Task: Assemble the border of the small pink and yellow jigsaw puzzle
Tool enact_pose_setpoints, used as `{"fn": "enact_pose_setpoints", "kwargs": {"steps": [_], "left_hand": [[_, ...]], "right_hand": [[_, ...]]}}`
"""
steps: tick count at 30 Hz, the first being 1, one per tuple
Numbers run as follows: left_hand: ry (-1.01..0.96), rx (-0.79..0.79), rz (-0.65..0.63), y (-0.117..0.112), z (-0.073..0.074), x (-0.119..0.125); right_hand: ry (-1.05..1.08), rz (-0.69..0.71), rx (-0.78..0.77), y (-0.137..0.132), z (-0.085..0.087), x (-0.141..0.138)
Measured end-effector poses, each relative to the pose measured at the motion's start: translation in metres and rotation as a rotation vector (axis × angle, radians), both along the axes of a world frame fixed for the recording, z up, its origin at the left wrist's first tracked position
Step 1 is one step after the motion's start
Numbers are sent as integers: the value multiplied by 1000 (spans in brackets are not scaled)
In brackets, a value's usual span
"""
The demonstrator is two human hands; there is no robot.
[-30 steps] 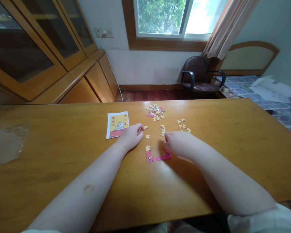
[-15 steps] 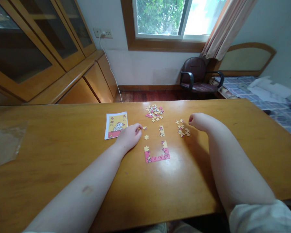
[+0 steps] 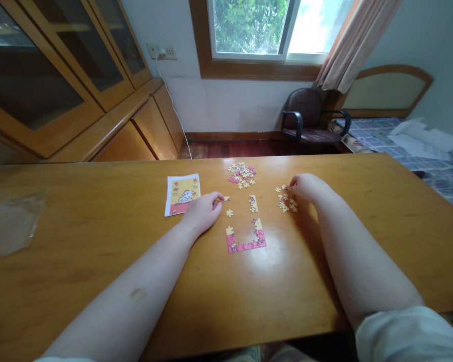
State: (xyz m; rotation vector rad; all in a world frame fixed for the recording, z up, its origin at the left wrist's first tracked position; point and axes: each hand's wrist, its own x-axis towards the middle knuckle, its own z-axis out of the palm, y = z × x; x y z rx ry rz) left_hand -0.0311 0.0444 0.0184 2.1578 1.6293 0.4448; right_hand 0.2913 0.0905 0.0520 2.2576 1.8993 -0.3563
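Note:
My left hand (image 3: 203, 210) rests on the wooden table (image 3: 98, 251) with its fingers curled, fingertips beside a small loose puzzle piece (image 3: 226, 198). My right hand (image 3: 304, 185) lies further back, fingers bent down onto a small group of loose pieces (image 3: 286, 201). Between the hands sits a U-shaped pink and yellow joined puzzle section (image 3: 245, 239). A short joined strip (image 3: 252, 202) and a single piece (image 3: 229, 212) lie just behind it. A picture card (image 3: 182, 193) showing the puzzle image lies left of my left hand.
A larger heap of loose pieces (image 3: 241, 175) lies near the table's far edge. A clear plastic bag (image 3: 9, 221) sits at the table's left end. Beyond the table stand wooden cabinets (image 3: 79, 75), a dark office chair (image 3: 309, 118) and a bed (image 3: 411, 146).
My right hand left the joined section, swung right and back to the small group of pieces, and now has lowered onto them. My left hand stayed put.

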Motion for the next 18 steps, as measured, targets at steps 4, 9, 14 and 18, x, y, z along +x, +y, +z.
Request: {"fn": "enact_pose_setpoints", "kwargs": {"steps": [4,9,14,18], "left_hand": [[-3,9,3,0,-1,0],[-8,4,10,0,0,1],[-8,-8,16,0,1,1],[-12,-7,15,0,1,1]], "right_hand": [[-40,83,-24,-3,5,-3],[11,162,-49,-7,11,-13],[13,181,-90,-7,5,-22],[64,200,-40,-7,-3,-26]]}}
